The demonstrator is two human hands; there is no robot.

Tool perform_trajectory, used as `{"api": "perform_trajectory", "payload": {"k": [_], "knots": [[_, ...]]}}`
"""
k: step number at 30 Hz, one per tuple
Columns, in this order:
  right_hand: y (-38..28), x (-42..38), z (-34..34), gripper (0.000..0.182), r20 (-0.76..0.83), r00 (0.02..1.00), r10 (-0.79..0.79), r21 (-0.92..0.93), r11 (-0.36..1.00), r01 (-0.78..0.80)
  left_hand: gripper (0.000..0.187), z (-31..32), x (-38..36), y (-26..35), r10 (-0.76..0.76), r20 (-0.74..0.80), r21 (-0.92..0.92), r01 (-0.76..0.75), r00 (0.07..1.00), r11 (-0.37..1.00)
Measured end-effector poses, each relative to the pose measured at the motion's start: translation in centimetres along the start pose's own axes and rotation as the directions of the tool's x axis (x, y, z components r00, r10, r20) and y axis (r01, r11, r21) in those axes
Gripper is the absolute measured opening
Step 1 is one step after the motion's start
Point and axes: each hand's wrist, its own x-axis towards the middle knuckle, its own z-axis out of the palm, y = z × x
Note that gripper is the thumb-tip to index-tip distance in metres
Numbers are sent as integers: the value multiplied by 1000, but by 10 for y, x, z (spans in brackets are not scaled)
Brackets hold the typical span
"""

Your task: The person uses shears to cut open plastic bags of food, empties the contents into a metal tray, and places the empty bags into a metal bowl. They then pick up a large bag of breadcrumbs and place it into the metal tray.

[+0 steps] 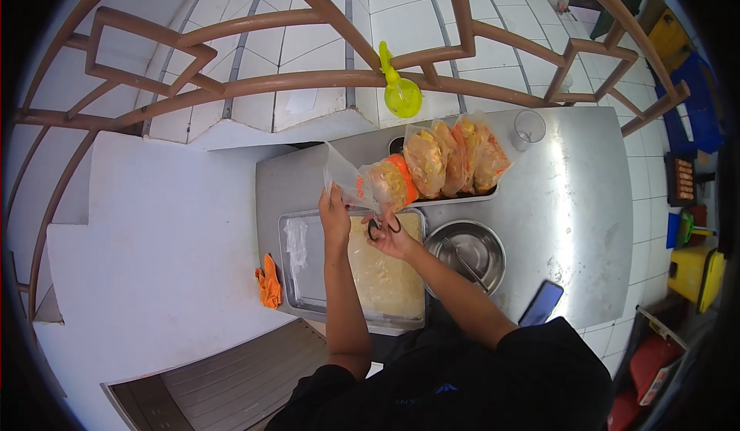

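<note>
My left hand (334, 213) pinches the loose upper part of a clear plastic bag (347, 183) with orange print on it. The bag's full end holds yellowish food and leans toward a row of similar filled bags (426, 161) standing in a dark tray (470, 197). In my right hand (396, 240) is a pair of scissors (374, 230), fingers through the black handles, close below the bag; the blades are hidden. Beneath both hands lies a metal tray (308, 304) with a pale, flat slab (385, 277) in it.
A steel bowl (482, 240) with a utensil stands right of the tray, and a phone (542, 303) lies near the front edge. A clear cup (529, 129) is at the back. Orange gloves (268, 283) lie left. A green strainer (402, 98) hangs from the brown railing (293, 82).
</note>
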Motion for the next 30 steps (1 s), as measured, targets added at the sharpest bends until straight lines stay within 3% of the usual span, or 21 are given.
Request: {"api": "perform_trajectory", "payload": {"k": [4, 6, 9, 13, 15, 18, 20, 21, 25, 27, 29, 30], "knots": [[-7, -10, 37, 71, 1, 998, 64, 206, 977, -63, 33, 0, -2, -1, 2, 36, 19, -3, 999, 1000], [-17, 4, 46, 74, -215, 976, -20, 215, 974, 68, 33, -2, 1, -2, 8, 42, 19, -9, 999, 1000], [-35, 22, 34, 75, -123, 992, -40, 135, 989, 57, 33, -6, -1, -8, 40, 95, 67, -47, 995, 997], [-21, 16, -9, 74, -205, 979, -20, -21, 1000, 16, 34, -9, 1, -6, 38, 36, 44, -39, 999, 998], [-17, 4, -4, 70, -20, 999, 48, 82, 996, -46, 34, -4, -3, 7, 42, 45, 61, -45, 998, 997], [-37, 17, 34, 71, -169, 986, -2, 151, 988, 28, 33, 1, -15, 11, -16, 73, -18, 18, 997, 1000], [-46, 36, 18, 73, -158, 987, 22, 119, 993, -3, 33, -7, -13, -6, 95, 135, 233, -125, 986, 964], [-46, 43, 7, 74, -151, 988, 45, 77, 996, -33, 33, -11, -11, -7, 99, 134, 236, -129, 986, 963], [-23, 24, -7, 74, -186, 982, -12, 56, 998, 23, 34, -6, -5, 6, 51, 84, 58, -56, 995, 997], [-29, 8, 35, 69, -173, 985, 29, 200, 980, 6, 35, 0, -9, 16, 39, 66, 34, -41, 997, 999], [-43, 17, 49, 68, -237, 971, 29, 218, 976, 24, 35, 3, -14, 22, 133, 202, 220, -177, 970, 959], [-52, 25, 51, 67, -292, 956, 27, 229, 973, 42, 35, 3, -18, 24, 134, 202, 220, -178, 970, 959]]}}
